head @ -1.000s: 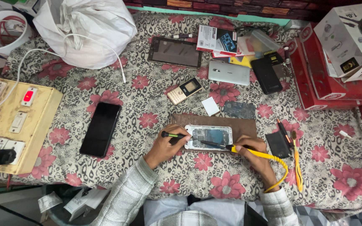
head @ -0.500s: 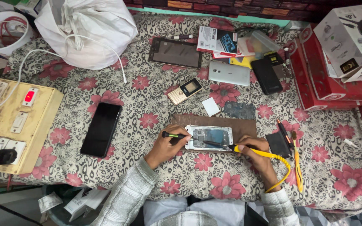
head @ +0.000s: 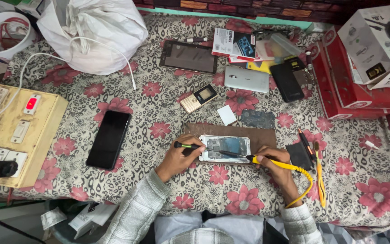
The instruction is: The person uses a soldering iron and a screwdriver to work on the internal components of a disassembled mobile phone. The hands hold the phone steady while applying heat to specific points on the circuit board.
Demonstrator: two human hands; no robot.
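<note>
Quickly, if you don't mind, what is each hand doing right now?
Left hand: closed on a green-handled screwdriver.
Right hand: closed on a yellow-handled tool over the opened phone.

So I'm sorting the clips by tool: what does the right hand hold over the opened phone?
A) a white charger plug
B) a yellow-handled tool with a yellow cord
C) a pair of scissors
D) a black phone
B: the right hand grips a yellow-handled tool, its dark tip over the opened phone, its yellow cord looping past the wrist.
</note>
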